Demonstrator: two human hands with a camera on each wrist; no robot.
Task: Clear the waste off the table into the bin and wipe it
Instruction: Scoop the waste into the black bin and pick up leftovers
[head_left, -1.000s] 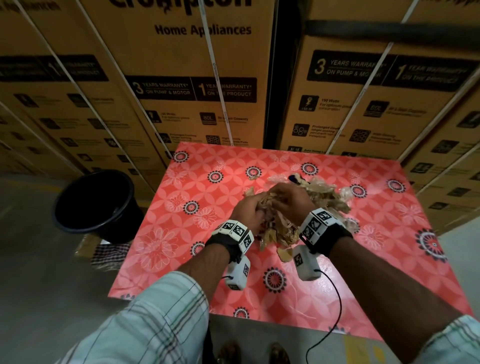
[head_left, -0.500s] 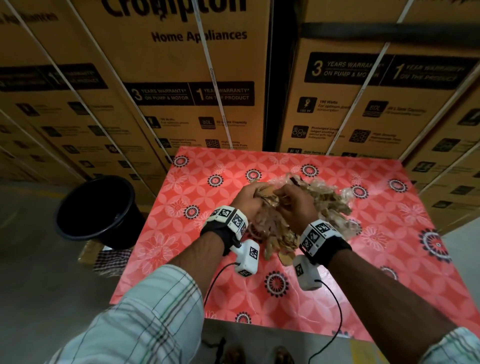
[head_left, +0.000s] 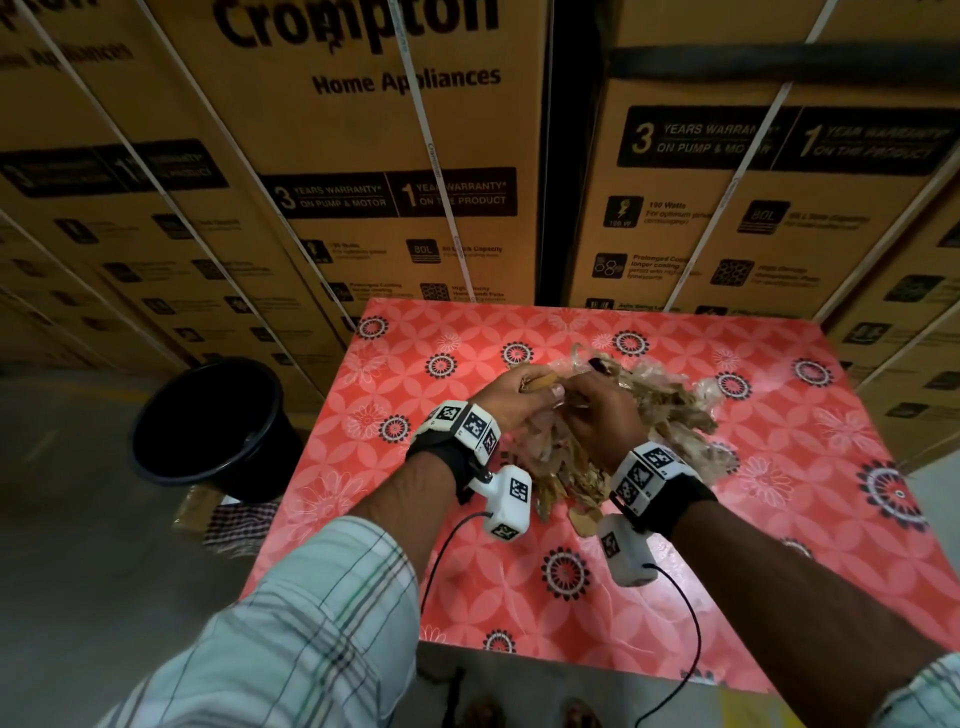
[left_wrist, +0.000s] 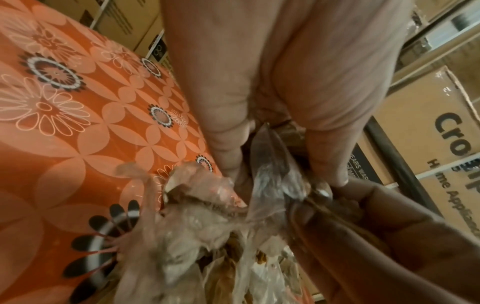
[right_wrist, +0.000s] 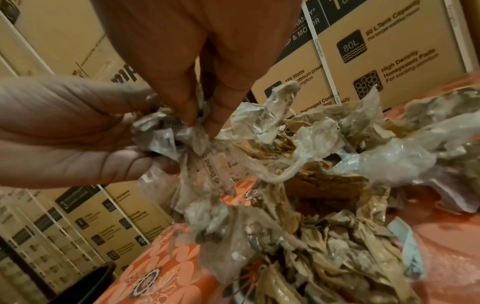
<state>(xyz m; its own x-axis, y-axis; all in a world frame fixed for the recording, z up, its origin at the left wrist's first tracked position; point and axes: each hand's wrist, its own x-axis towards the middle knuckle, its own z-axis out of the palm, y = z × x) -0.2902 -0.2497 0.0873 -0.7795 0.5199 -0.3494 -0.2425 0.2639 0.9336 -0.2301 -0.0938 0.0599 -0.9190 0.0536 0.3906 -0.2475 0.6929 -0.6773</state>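
Crumpled plastic wrappers (head_left: 670, 410), gathered mid-table (head_left: 779, 571), are gripped by left hand (head_left: 519, 397) and right hand (head_left: 597, 415); clearing is underway, and next likely comes the carry to the black bin (head_left: 208, 421).

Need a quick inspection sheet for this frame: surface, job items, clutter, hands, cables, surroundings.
Surface: table under a red floral cover.
Job's things: waste bundle of crumpled clear plastic and brown paper scraps, gathered mid-table; black bin on the floor off the table's left side.
Clutter: checked cloth on the floor by the bin; one brown scrap below the bundle.
Grippers: left hand and right hand both grip the bundle's top.
Cables: black wrist-camera leads hang over the near table edge.
Surroundings: stacked Crompton cartons behind the table.
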